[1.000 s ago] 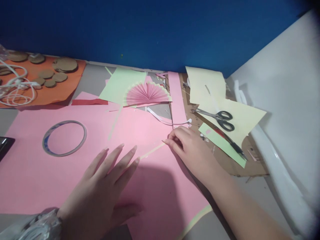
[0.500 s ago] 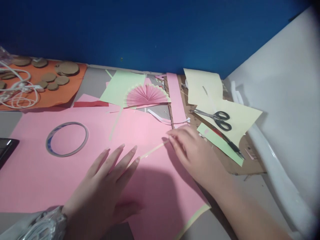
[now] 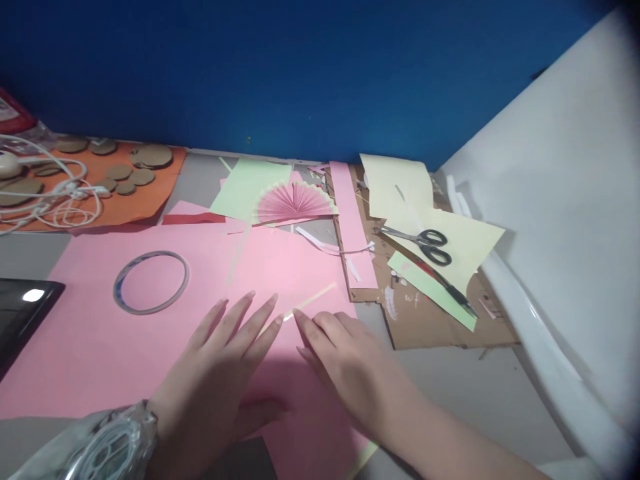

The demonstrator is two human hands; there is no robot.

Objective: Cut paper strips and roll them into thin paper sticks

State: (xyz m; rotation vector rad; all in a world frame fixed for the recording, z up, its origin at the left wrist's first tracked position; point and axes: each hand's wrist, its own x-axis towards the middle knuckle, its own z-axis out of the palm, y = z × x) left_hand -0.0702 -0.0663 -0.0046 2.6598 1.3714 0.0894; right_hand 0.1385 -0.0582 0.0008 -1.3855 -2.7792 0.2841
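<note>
A thin pale-yellow strip point(image 3: 320, 292) lies slantwise on a large sheet of pink paper point(image 3: 150, 360). My left hand point(image 3: 220, 367) rests flat on the sheet with its fingers spread, the tips over the strip's lower left part. Close beside it, my right hand point(image 3: 345, 353) presses its index fingertip down along the strip's middle. Its fingers are bent a little and hold nothing that I can see; some are hidden behind the hand. The far end of the strip lies free beyond the right fingers.
A tape roll point(image 3: 151, 283) lies left of the hands. Behind are a pleated pink paper fan point(image 3: 295, 202) and green paper point(image 3: 250, 183). Scissors point(image 3: 425, 241) and a black pen point(image 3: 455, 293) lie over cardboard point(image 3: 430, 327) at right. A dark device point(image 3: 30, 307) sits left.
My right hand has let go of the strip's far end and moved left and down, close to my left hand. The left hand has stayed nearly in place. The view has shifted slightly.
</note>
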